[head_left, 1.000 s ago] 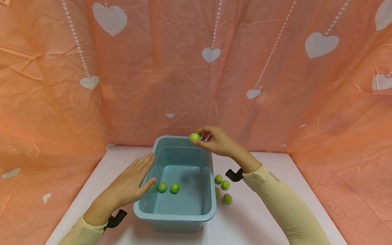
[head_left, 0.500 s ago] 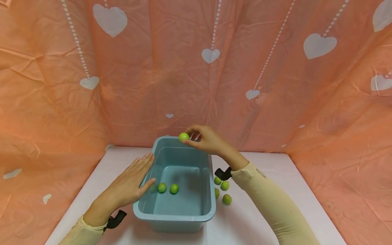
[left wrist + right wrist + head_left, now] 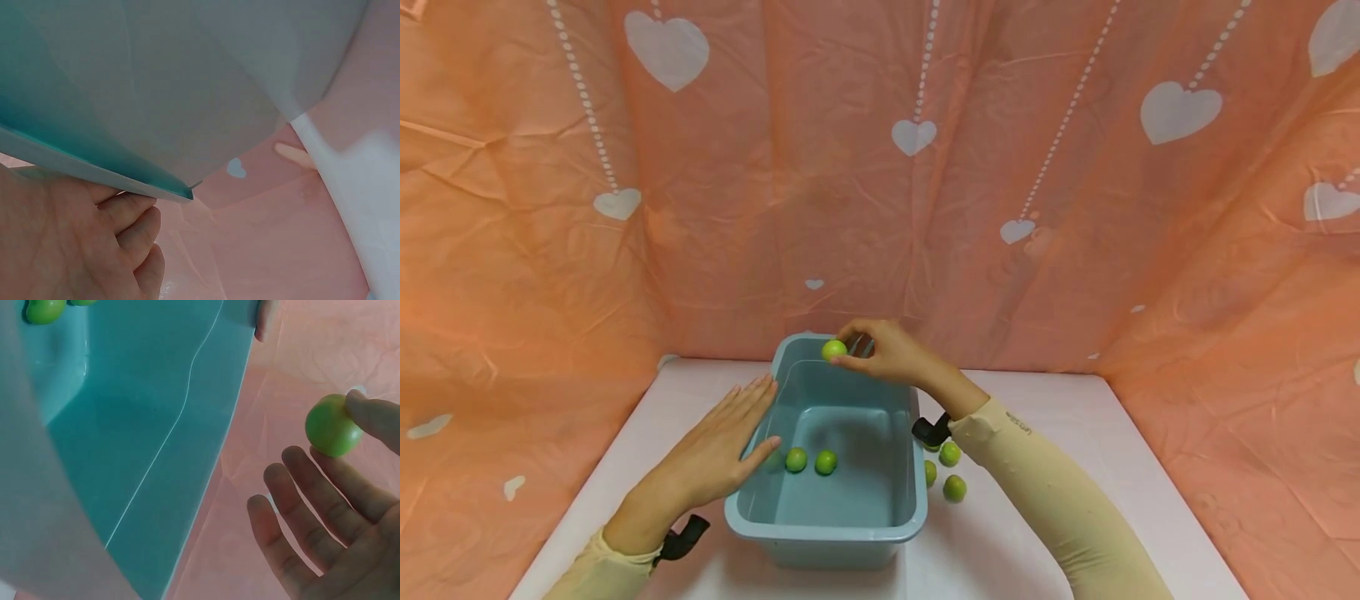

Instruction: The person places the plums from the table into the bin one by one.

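A small round green fruit [image 3: 834, 350] is pinched between the thumb and forefinger of my right hand [image 3: 887, 354], above the far end of a blue-grey plastic tub [image 3: 827, 532]. In the right wrist view the other fingers [image 3: 294, 506] spread away from the fruit [image 3: 333, 425]. My left hand [image 3: 700, 454] lies against the tub's left rim, fingers straight and thumb apart; in the left wrist view the fingers [image 3: 134, 212] sit just outside the rim. Two similar fruits, one at the left [image 3: 796, 459] and one beside it [image 3: 826, 462], lie on the tub floor.
Several more green fruits [image 3: 955, 488] lie on the white tabletop [image 3: 1022, 533] right of the tub, one partly hidden by the black wrist mount [image 3: 932, 430]. An orange curtain [image 3: 850, 208] printed with white hearts encloses the back and sides.
My right hand has moved left with the green fruit, from over the tub's far right corner toward its far left, dipping slightly at the end. The left hand stays in place.
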Demonstrator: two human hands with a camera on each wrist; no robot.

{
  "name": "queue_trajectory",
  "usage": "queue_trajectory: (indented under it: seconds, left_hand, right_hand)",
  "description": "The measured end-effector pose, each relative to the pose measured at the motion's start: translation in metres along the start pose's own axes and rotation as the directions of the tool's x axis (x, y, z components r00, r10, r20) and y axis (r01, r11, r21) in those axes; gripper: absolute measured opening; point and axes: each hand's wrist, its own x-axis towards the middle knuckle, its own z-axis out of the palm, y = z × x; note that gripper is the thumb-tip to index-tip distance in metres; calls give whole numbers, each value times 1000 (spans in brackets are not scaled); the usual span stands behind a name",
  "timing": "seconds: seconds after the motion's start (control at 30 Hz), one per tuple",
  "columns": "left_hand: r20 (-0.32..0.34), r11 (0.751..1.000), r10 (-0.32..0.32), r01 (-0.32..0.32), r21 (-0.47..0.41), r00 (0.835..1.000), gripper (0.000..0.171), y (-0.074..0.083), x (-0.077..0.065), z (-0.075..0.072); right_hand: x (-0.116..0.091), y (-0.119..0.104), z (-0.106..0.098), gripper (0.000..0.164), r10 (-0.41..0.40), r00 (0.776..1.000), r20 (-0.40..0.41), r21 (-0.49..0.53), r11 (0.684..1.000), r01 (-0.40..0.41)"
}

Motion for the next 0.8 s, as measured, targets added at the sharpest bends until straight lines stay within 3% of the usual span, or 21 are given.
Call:
queue_trajectory:
  seconds: [0.5, 0.8]
  left_hand:
    - [-6, 1000, -2, 2, -3, 1000, 75, 0, -2, -1]
    - [-14, 1000, 0, 0, -2, 1000, 76, 0, -1, 1]
  right_hand:
    - [-16, 12, -1, 28, 42, 987, 154, -55, 998, -34]
    - [-27, 27, 7, 29, 98, 980, 174, -78, 993, -85]
